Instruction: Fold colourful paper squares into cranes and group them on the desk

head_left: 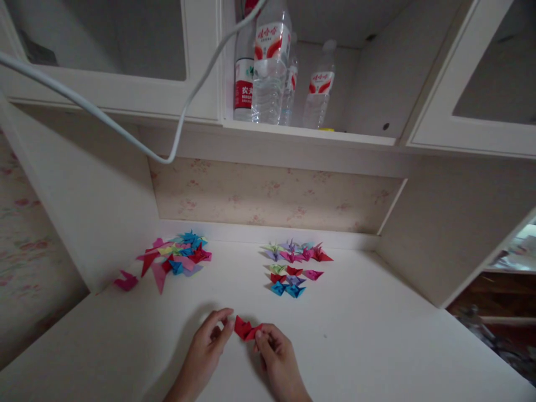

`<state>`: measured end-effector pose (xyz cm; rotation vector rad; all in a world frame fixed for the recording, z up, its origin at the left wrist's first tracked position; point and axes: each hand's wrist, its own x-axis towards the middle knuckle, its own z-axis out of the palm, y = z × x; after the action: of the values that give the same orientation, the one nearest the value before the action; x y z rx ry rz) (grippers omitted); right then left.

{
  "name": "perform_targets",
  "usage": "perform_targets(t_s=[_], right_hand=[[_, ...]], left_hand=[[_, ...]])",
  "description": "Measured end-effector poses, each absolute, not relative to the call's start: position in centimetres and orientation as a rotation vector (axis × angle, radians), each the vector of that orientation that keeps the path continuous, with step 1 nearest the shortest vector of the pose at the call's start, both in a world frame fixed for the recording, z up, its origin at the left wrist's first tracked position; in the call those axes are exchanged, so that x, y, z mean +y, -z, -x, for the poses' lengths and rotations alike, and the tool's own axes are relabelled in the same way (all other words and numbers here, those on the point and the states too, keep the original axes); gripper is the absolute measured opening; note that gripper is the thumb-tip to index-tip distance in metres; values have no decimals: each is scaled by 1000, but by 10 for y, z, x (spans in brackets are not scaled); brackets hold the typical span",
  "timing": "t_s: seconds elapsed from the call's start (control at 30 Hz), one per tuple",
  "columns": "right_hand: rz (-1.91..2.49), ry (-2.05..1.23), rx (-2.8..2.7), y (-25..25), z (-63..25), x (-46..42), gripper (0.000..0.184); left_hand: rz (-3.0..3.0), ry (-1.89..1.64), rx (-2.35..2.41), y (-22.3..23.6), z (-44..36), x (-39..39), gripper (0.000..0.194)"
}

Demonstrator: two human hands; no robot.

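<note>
A small red origami paper piece [246, 329] is held just above the white desk, in front of me. My right hand [277, 349] pinches its right end between thumb and fingers. Just off its left end is my left hand [213, 338], with thumb and forefinger apart and nothing visible between them; its other fingers are curled. Farther back stand rows of folded paper pieces [294, 272] in blue, red, purple, green and pink. To the left lies a loose heap of coloured origami [184, 252], with a single pink piece [126, 281] at its near edge.
Plastic water bottles [270, 84] stand on an open shelf [310, 133] above the desk [355, 335]. A white cable [125, 134] loops down across the upper left. White side panels [452, 218] border the desk, and flowered wallpaper [268, 195] lines the back.
</note>
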<state>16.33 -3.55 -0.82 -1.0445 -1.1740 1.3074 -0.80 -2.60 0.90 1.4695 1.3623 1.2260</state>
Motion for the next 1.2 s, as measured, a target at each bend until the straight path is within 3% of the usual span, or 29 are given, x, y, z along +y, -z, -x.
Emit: perform_targets(t_s=[0.57,0.9,1.0,1.13,1.2], right_hand=[[1039,-1284,-1055,3,-171,-24,41],[1064,-1236,-796,-14,-235,6,42],[1083,-1197,-678,-11,-239,11,46],[1059,-1281,-493,4,-220,11,70],[1036,-1348,-566,12,-205,8,67]], left_hand=[[-1496,-997,1312,-13,7,-11,49],[-2131,-644,1222,-75,-58,46,20],[-2249,-596,1301,-76,-77,67,18],[-2268,-647,1431,-84,-103,88,18],[-2281,-675,1436,-90,-119,94,20]])
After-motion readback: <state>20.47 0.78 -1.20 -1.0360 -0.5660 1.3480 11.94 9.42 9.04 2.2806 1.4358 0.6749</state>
